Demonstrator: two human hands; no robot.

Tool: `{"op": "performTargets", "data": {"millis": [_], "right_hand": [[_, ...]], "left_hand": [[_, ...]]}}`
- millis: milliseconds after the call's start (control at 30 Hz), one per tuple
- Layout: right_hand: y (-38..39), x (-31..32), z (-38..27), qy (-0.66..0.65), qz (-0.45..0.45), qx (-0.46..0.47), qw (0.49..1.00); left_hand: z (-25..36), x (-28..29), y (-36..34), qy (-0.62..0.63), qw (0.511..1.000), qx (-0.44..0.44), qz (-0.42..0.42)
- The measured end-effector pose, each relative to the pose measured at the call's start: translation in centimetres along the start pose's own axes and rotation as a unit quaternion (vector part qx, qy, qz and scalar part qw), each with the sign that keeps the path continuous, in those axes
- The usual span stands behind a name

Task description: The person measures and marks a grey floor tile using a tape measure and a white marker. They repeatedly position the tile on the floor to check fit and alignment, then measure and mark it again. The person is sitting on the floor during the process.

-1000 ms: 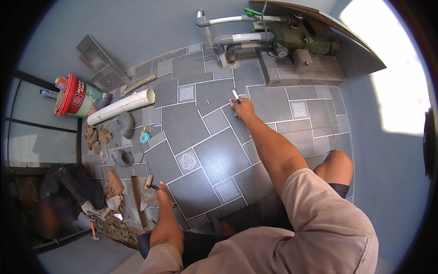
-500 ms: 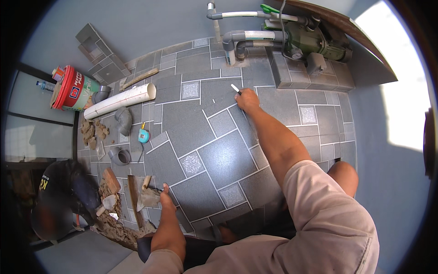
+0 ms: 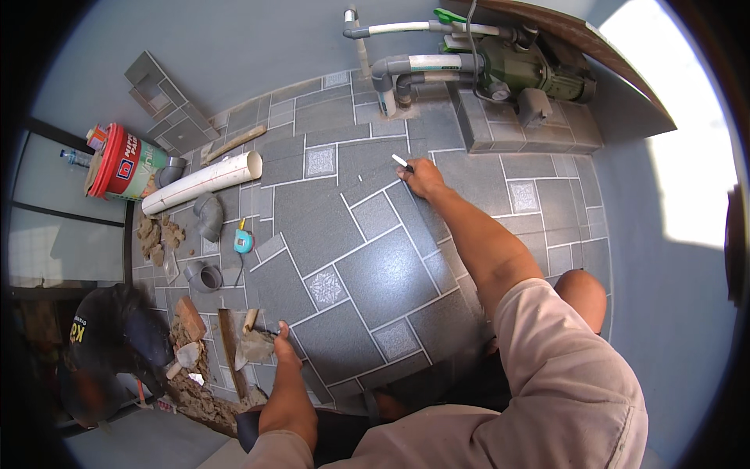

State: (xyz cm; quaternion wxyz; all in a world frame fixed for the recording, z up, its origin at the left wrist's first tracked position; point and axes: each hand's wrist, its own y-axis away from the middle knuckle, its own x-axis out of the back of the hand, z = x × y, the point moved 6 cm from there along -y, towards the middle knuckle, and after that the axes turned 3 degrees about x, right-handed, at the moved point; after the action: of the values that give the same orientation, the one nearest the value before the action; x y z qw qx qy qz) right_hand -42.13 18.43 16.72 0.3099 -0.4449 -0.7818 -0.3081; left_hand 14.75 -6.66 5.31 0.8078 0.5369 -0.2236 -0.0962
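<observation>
A large grey patterned tile panel (image 3: pixel 383 270) with white joint lines lies before me. Near its far right part, my right hand (image 3: pixel 423 179) is closed around a white-and-black marker (image 3: pixel 403 162), its white end pointing away to the left. Close to the panel's left edge, my left hand (image 3: pixel 286 345) has thumb and fingers drawn together; what they grip is partly hidden. Just left of that hand lie a trowel (image 3: pixel 255 346) with a wooden handle and a narrow wooden strip (image 3: pixel 226 344).
A pump (image 3: pixel 531 74) with pipes stands on a tiled ledge at the far right. Leftward are a white pipe (image 3: pixel 203 184), paint bucket (image 3: pixel 125 160), grey elbow (image 3: pixel 208 216), tape measure (image 3: pixel 244 241) and mortar (image 3: pixel 195 391). A co-worker in dark clothing (image 3: pixel 113 336) is at lower left.
The view has shifted slightly. My right hand stays near the same part of the panel, the marker tilted a little lower. My left hand keeps its place at the panel's left edge.
</observation>
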Motion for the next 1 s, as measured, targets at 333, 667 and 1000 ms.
{"op": "performTargets", "data": {"millis": [333, 667, 1000], "right_hand": [[-3.6, -1.1, 0.8, -0.116, -0.154, -0.077, 0.978], [-3.3, -0.1, -0.6, -0.120, -0.207, -0.062, 0.969], [-3.1, -0.1, -0.9, -0.067, -0.194, -0.040, 0.978]], "left_hand": [[0.3, -0.4, 0.9, -0.004, 1.000, 0.003, -0.018], [0.1, -0.4, 1.1, -0.001, 1.000, 0.009, -0.010], [0.6, -0.9, 2.5, -0.015, 1.000, -0.007, 0.011]]}}
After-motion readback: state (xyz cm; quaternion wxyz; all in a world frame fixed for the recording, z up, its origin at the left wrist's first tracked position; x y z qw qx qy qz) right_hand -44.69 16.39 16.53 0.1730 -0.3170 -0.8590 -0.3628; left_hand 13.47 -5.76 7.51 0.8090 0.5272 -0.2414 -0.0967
